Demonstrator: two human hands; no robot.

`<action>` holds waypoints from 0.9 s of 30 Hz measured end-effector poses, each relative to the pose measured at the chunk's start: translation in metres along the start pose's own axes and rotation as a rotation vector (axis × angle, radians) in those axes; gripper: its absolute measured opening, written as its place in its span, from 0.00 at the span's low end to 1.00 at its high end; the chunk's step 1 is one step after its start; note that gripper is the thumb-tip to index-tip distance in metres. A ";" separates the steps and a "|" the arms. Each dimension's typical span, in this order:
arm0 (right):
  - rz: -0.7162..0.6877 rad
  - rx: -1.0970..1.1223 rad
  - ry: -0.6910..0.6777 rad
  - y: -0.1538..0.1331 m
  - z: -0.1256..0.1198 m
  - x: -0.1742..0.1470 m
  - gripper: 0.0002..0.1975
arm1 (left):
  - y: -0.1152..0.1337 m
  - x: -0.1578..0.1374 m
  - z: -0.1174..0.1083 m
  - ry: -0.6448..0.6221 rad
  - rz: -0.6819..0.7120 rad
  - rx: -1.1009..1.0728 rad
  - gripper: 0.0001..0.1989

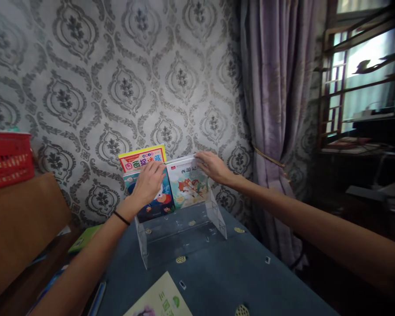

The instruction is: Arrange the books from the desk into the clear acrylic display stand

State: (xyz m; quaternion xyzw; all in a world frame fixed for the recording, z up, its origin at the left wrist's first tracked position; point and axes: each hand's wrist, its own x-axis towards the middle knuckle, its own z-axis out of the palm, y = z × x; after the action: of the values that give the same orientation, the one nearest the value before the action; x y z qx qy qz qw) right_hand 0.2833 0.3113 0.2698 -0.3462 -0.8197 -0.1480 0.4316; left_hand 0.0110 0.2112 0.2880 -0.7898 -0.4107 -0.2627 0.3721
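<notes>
Side by side on a clear acrylic book stand lean a dark blue picture book and a pale book with an orange-red illustration. My left hand is closed at the upper part of the dark blue book, hiding much of its cover; its fingertips reach close to the pale book's top left corner. My right hand grips the pale book at its top right corner. Behind the dark blue one rises a red book with a yellow border. The stand's lower front tier shows no book.
A light green book lies on the blue patterned tablecloth at the near edge. To the left are a cardboard box, a red plastic basket and a green book. Wallpapered wall and a purple curtain stand behind.
</notes>
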 end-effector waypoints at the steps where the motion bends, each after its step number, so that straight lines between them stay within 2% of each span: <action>1: -0.009 -0.004 0.011 0.000 0.000 -0.001 0.16 | 0.001 0.004 0.004 -0.027 -0.001 0.015 0.14; 4: -0.035 -0.004 0.049 -0.002 0.001 -0.006 0.16 | 0.003 0.011 0.011 -0.081 -0.015 0.043 0.14; 8: -0.047 0.001 0.066 -0.005 0.000 -0.012 0.16 | 0.003 0.013 0.015 -0.075 -0.051 0.026 0.15; 15: -0.024 -0.021 0.009 -0.003 -0.002 -0.007 0.18 | -0.002 0.014 0.018 -0.078 -0.049 -0.034 0.15; 21: 0.013 0.009 -0.049 0.008 -0.001 0.006 0.27 | -0.004 0.014 0.019 -0.091 -0.041 -0.008 0.15; 27: 0.001 0.062 -0.090 0.023 0.006 0.014 0.23 | -0.002 0.013 0.016 -0.119 -0.057 -0.070 0.17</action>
State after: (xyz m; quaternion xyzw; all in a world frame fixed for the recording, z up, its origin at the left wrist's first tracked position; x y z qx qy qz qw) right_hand 0.2904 0.3366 0.2762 -0.3393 -0.8423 -0.1068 0.4049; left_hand 0.0179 0.2308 0.2885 -0.8047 -0.4449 -0.2400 0.3114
